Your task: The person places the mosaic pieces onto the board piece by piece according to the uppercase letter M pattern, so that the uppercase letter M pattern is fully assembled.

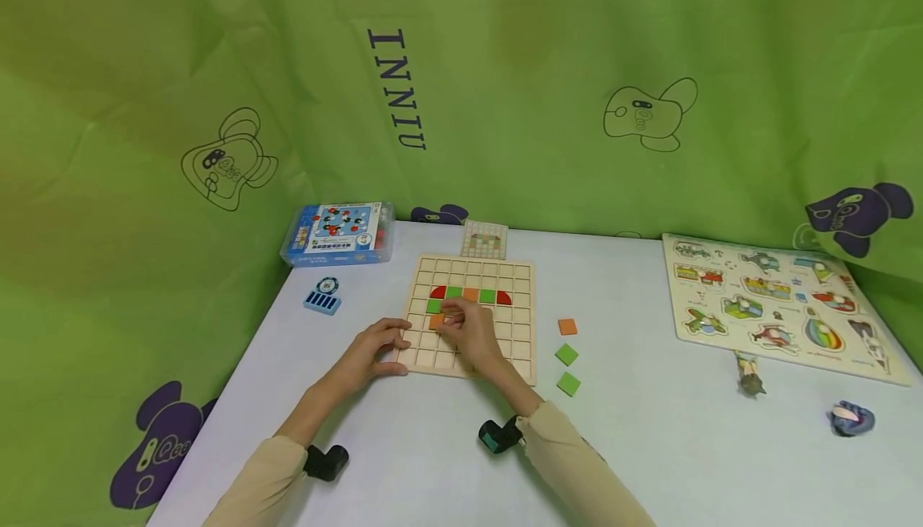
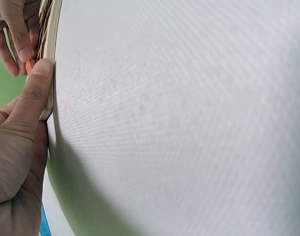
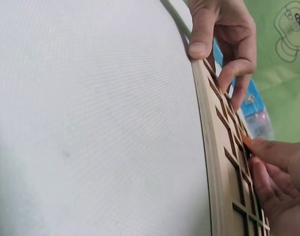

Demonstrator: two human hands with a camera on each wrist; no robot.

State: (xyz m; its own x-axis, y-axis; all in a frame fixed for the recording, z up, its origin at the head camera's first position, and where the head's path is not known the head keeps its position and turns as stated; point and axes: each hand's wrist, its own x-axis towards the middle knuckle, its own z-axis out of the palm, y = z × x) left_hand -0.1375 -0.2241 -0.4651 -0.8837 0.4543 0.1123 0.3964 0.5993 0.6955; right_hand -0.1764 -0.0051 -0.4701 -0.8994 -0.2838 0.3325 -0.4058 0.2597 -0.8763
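- Pinching an orange tile [image 1: 436, 321], a person's right hand [image 1: 472, 334] works over the left half of a wooden grid board [image 1: 521, 351], just below a green tile [image 1: 435, 307].
- The left hand [image 1: 370, 352] grips the board's near left corner, apart from the right.
- One loose orange tile [image 1: 567, 327] and two loose green tiles [image 1: 566, 354] lie right of the board.
- Beyond sit a pattern card [image 1: 485, 240], a plastic box [image 1: 339, 232] and, far right, a picture puzzle [image 1: 793, 315].
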